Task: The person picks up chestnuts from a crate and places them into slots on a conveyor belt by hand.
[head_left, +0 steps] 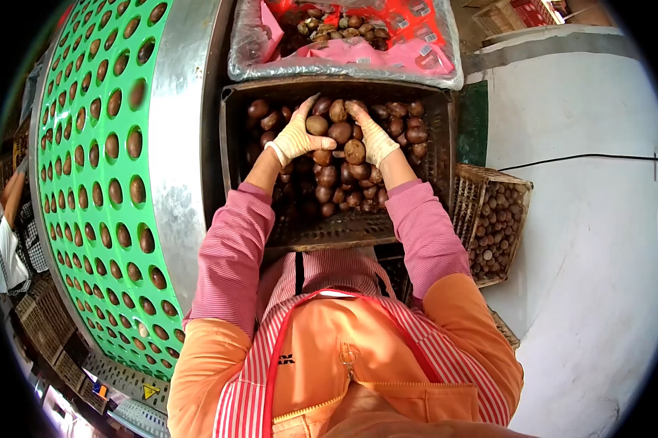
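Observation:
A dark plastic crate in front of me holds many glossy, round, brown egg-sized fruits; their exact kind I cannot make out. My left hand, in a cream knitted glove with bare fingertips, curls around the left side of a cluster of them. From the right, my right hand, gloved the same way, cups the other side of that cluster. Between the two palms sit several pieces, both hands pressing inward on them. Some fingers dip among the fruits and are partly hidden.
On my left a green conveyor carries brown pieces in oval pockets, edged by a metal panel. Beyond the crate stands a plastic-lined box with more pieces. Another crate stands at right. At far left shows another person's arm.

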Available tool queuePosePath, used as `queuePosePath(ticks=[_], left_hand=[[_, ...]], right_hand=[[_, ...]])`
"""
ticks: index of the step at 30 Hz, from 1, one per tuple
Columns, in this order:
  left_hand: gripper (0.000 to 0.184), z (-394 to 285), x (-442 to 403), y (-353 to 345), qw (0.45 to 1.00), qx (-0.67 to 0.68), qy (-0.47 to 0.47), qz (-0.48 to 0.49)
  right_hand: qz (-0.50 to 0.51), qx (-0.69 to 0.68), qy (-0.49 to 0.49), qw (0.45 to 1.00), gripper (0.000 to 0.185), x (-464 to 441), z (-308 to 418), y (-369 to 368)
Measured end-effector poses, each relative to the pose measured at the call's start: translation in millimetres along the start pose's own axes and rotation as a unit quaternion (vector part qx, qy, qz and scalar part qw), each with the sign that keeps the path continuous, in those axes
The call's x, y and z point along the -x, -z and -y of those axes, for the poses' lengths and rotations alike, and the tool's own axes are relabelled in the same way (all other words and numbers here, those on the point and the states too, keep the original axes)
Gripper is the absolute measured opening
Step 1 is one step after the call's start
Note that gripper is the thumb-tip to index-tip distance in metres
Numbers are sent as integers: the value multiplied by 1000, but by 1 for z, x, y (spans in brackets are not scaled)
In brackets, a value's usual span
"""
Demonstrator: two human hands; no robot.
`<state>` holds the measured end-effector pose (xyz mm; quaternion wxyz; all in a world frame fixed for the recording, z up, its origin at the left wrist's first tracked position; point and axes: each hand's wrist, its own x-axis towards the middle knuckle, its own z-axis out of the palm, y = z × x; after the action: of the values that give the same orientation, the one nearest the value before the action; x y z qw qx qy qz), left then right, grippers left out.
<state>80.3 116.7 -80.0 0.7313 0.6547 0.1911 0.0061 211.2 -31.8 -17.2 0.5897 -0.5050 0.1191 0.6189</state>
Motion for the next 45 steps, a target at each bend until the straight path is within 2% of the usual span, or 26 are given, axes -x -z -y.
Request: queuePosePath(ticks=[3,6,10,11,14,15,18,22,23,26,28,32,34,36,40,45], left_hand=[[123,-1,-1,0,999,31,14,5],[122,-2,-3,-1,1000,-15,-2,-6],[117,-3,-4,-9,999,-11,14,-42],[113,-4,-5,-10,999,7,12,-46],[101,-8,-8,-8,996,58,6,-63],[97,-8,-7,-9,995,75,6,-68],[84,-7,-14,-9,999,31,8,-38],[83,-27,2,-10,999,-31,-30,-27],[84,-35,13,-13,998,68,-6,-12],[82,-35,38,-18,995,96,-9,-1],[80,-51,68,-26,995,-11,-78,-65],[85,-69,117,-44,979,-135,-75,-134],[88,-82,148,-57,974,-134,-50,-176],[90,-81,170,-67,971,-123,-38,-201],[93,-98,206,-82,962,-95,-3,-255],[90,-114,251,-96,939,-68,1,-336]], right_hand=[[36,-24,-6,999,78,-5,-1,-2],[-26,-112,9,993,78,-31,-2,6],[-50,26,37,998,78,-23,-2,-7],[-53,-10,-12,998,73,-24,-2,-9],[-41,-7,22,999,65,-11,-5,-25],[-57,-28,-9,998,63,-21,-7,-22],[-29,-32,29,999,61,-47,-15,-3],[-41,-16,-15,999,57,4,-7,-32],[-41,-31,-23,998,56,1,-14,-26],[-21,-10,-18,1000,59,13,-31,-25],[-16,1,-33,999,60,38,-40,-39],[-30,23,-68,997,62,75,-57,-54],[25,54,-79,995,68,94,-65,-61],[36,94,-91,991,63,107,-72,-68],[136,112,-99,979,72,112,-81,-71],[189,178,-118,958,71,138,-90,-98]])
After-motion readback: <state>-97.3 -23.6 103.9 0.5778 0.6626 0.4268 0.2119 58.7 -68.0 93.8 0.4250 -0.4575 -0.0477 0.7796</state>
